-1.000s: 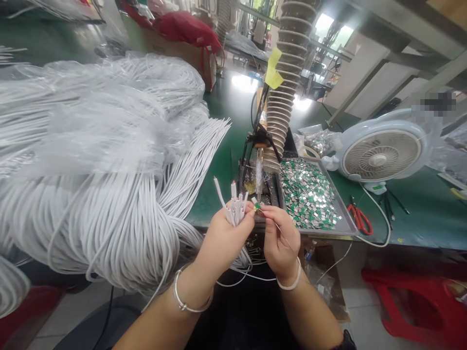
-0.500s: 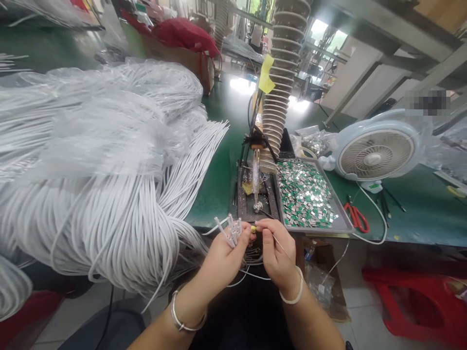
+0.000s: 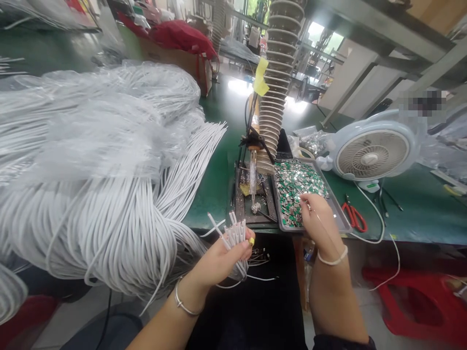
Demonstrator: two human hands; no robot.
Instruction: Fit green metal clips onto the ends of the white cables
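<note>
My left hand (image 3: 222, 257) is shut around a bunch of white cable ends (image 3: 233, 238) with a small yellow bit (image 3: 251, 241) at its thumb tip. My right hand (image 3: 319, 221) hangs over a metal tray (image 3: 314, 216) heaped with small green-and-silver pieces (image 3: 295, 187). Its fingertips are at the pile and pinch a thin wire-like stick (image 3: 323, 223). Beyond both hands, a soldering iron (image 3: 252, 177) stands upright in a metal stand (image 3: 253, 214).
A huge bundle of white cables (image 3: 102, 209) in clear plastic film fills the bench's left side. On the green bench (image 3: 419, 214) are a blue-white fan (image 3: 372, 158) and red-handled scissors (image 3: 353, 216). A ribbed column (image 3: 277, 92) rises behind; a red stool (image 3: 412, 296) stands below right.
My right hand has moved away from my left, to the right and up, onto the tray. My left hand has dropped slightly, and the cable ends now fan out more.
</note>
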